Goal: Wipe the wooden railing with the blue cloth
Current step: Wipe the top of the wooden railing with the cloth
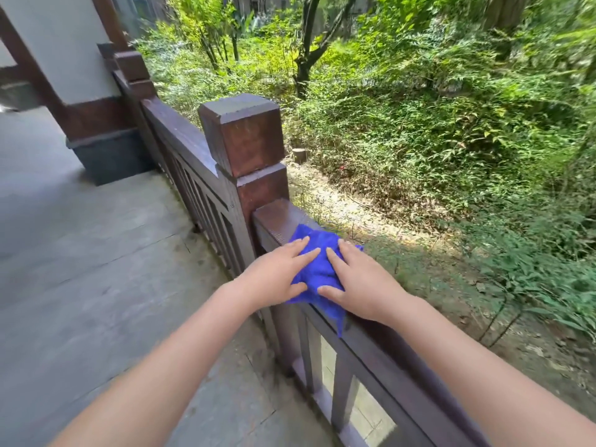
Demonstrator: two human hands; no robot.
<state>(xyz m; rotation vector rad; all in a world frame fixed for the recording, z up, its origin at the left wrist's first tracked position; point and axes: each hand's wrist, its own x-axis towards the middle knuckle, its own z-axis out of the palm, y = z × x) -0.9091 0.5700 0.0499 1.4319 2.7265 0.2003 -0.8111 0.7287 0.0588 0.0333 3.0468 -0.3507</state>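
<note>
A dark brown wooden railing [277, 217] runs from the far left toward the near right, broken by a square post [245, 133]. A blue cloth [317, 269] lies bunched on the top rail just right of the post, one corner hanging over the near side. My left hand [274, 275] presses flat on the cloth's left part, fingers spread. My right hand [358, 282] lies flat on its right part, fingers spread and pointing toward the post. Both palms cover much of the cloth.
Grey stone paving [96, 269] lies on the left of the railing. A white pillar on a dark base [106, 150] stands at the far left. Beyond the rail the ground drops to dry leaves, a small stump [299, 155] and dense green plants.
</note>
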